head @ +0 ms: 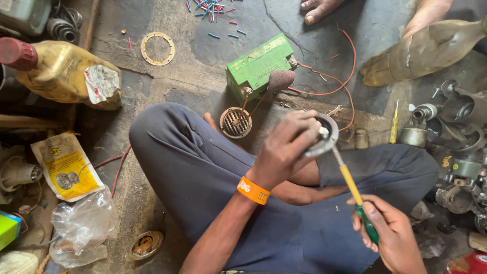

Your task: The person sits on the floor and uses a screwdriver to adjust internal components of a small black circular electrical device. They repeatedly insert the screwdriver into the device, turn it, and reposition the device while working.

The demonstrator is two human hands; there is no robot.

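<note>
Gripping a small round grey metal part (321,136), the left hand's fingers (299,133) are curling around its rim and holding it up over the lap, pretty much above the right knee. The left hand (281,152) is wearing an orange wristband (252,190). The right hand (390,236) is clenching the green handle of a screwdriver (351,183), and the yellow shaft is running up and to the left so the tip is meeting the round part right at its middle. So both hands are full, nothing released.

The person is sitting cross-legged in dark blue trousers (203,167) on a cracked, grimy concrete floor (203,61). Just past the knees a green battery (257,66) is sitting on the floor with orange wires (345,76) looping off it to the right. A round slotted grille piece (235,122) is lying just beside the battery, near the left shin. Further out, a thin ring gasket (158,48) is lying flat, and a scatter of little red and blue sleeves (213,12) is sitting at the top edge.

Off to the left a yellowish oil jug (66,73) with a red cap is lying on its side, with a yellow packet (66,165) and a crumpled clear plastic bag (83,226) below it. On the right a second yellow screwdriver (394,124) is resting by a pile of grey metal parts (456,152). Somebody else's bare foot (319,7) is showing at the top.
</note>
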